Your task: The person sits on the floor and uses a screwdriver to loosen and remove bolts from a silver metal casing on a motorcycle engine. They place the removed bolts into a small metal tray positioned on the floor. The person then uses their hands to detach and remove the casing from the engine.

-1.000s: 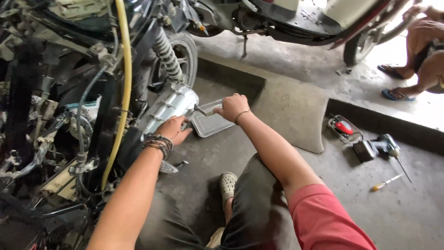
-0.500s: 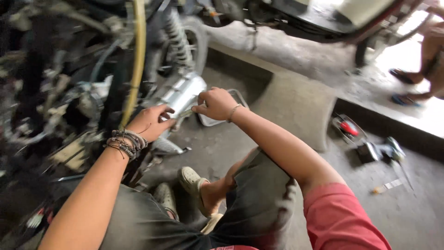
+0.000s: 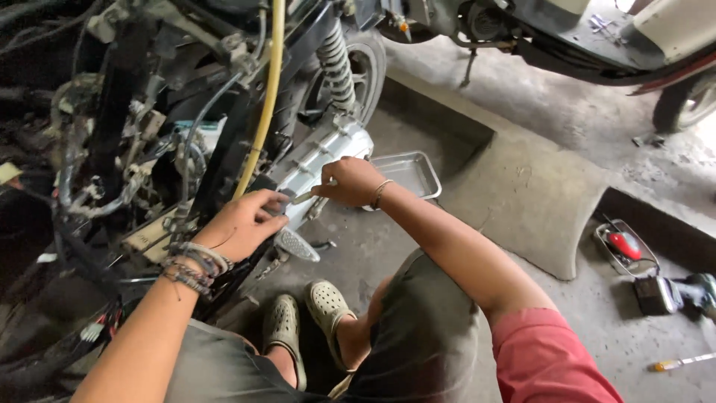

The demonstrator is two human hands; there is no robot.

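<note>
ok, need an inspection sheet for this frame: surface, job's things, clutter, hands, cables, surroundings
Surface: stained grey concrete floor with a raised slab.
Job's things: ribbed silver engine cover on the stripped motorbike; slim metal tool pointed at it.
Clutter: shallow steel tray, cordless drill, yellow-handled screwdriver, red-and-chrome lamp part.
Hands: left hand rests against the bike's side by the cover; right hand grips the tool.
Cables: yellow hose down the frame; loose wiring at left.
Surroundings: a second bike parked behind.

Left hand [image 3: 240, 224] fingers curled; right hand [image 3: 349, 183] clenched, both arms extended forward.
</note>
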